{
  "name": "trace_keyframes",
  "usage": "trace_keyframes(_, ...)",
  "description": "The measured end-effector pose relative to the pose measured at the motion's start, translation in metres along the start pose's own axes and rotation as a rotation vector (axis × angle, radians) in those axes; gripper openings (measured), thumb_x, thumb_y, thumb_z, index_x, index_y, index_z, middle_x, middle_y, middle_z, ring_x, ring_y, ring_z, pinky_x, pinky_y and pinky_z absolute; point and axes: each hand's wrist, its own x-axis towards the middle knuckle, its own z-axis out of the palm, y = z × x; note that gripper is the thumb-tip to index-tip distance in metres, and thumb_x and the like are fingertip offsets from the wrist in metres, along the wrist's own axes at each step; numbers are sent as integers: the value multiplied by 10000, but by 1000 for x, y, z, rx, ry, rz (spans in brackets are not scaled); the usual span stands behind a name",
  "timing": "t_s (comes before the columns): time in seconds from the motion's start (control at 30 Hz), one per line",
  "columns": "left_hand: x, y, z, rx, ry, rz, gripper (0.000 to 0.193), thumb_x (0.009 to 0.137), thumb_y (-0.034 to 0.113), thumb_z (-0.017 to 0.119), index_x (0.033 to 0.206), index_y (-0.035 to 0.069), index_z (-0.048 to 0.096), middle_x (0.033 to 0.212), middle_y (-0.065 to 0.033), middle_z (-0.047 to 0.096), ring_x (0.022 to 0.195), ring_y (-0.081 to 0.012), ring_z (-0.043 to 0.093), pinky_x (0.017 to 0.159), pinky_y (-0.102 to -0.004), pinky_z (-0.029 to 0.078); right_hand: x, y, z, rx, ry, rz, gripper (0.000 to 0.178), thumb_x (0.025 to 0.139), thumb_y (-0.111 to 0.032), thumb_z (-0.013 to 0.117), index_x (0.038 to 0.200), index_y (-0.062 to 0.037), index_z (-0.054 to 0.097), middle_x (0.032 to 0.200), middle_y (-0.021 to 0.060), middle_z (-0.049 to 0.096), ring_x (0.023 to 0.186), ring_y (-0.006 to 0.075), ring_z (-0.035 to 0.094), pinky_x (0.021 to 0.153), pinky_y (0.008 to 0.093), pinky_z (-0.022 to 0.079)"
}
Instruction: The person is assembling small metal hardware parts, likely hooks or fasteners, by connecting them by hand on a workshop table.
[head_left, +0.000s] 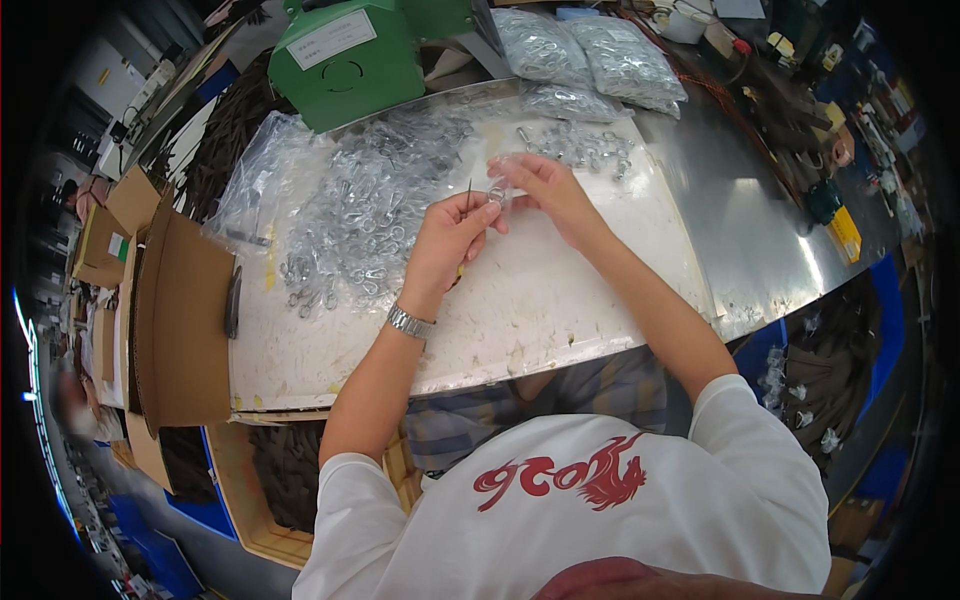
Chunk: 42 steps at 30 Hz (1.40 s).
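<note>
Over the white work surface, my left hand (447, 238) pinches a small metal snap hook (497, 193) between thumb and forefinger. The same hand keeps a thin dark pointed tool (469, 192) in its curled fingers, and a yellowish end shows below the palm. My right hand (548, 190) meets it from the right, fingers bent onto the clear plastic (507, 180) around the hook. Left of my hands spreads a large pile of plastic-wrapped metal snap hooks (365, 205). Beyond my right hand lies a smaller group of loose metal hooks (590, 147).
A green machine (350, 65) stands at the far edge, beside filled clear bags (540, 45). An open cardboard box (190, 310) borders the left side. Bare metal tabletop (750, 230) extends right, with a yellow box (845, 234) near its edge.
</note>
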Motion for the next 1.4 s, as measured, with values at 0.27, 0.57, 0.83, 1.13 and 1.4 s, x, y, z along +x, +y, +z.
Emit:
trace_keyframes(0.27,-3,15,2,419,119,86,132,992,155,709,969,28,738,819,1,767,585,-12,515,532,-224,395,-6,24,-2,68,-108,136,305,1068,-263,622,1122,5,757,999,68,753,856,116,688,840,295,596)
trace_keyframes(0.57,-7,20,-8,425,83,-28,211,980,199,742,1083,17,771,825,18,734,554,12,411,467,-194,280,-4,10,-7,279,65,190,421,1088,-332,580,1279,34,665,1267,177,726,1151,240,713,1013,374,561)
trace_keyframes(0.83,-8,19,5,144,214,16,211,993,170,715,1126,15,768,837,-8,755,540,-8,462,483,-179,348,-7,16,-4,287,32,183,399,1098,-302,542,1254,48,654,1207,195,750,1046,235,757,927,354,609)
trace_keyframes(1.13,-7,16,2,185,204,40,194,988,111,702,1118,-26,748,861,-68,781,521,-12,475,462,-184,363,-7,14,0,354,30,185,409,1113,-252,472,1266,99,616,1222,239,734,1032,275,764,910,358,631)
trace_keyframes(1.4,-6,12,2,123,252,73,220,980,92,709,1170,-17,700,829,-54,766,489,-15,453,435,-199,324,-6,15,-1,344,29,183,445,1130,-259,423,1282,122,596,1253,277,706,1089,326,743,982,415,613)
